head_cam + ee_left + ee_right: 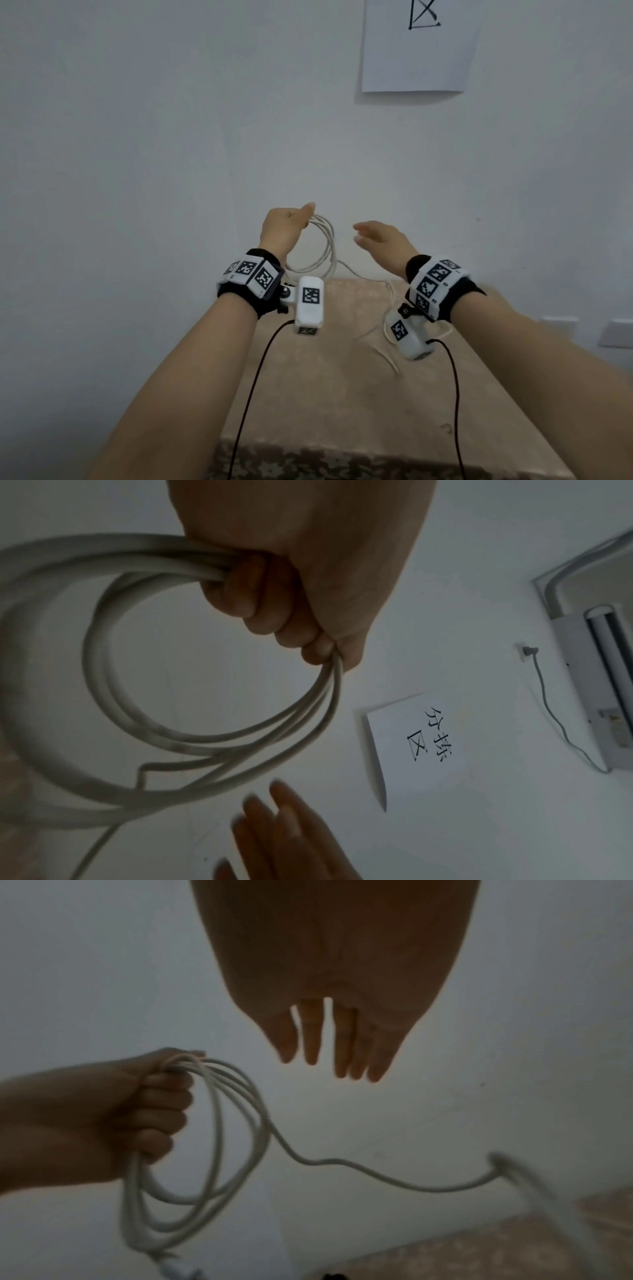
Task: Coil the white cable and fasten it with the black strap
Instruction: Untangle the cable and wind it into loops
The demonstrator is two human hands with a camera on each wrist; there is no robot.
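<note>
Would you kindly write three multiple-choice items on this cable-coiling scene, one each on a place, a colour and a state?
1. Where is the coiled part of the cable?
A. Flat on the table
B. Gripped in the left hand
C. Hung on the wall paper

2. What colour is the cable?
A. White
B. Red
C. Blue

3. How is the right hand?
A. Clenched round the cable
B. Pinching a strap
C. Fingers extended, holding nothing

Answers:
1 B: the left hand curls round the loops of the cable, raised above the table.
2 A: the loops look white in every view.
3 C: the right hand has straight fingers clear of the cable.
</note>
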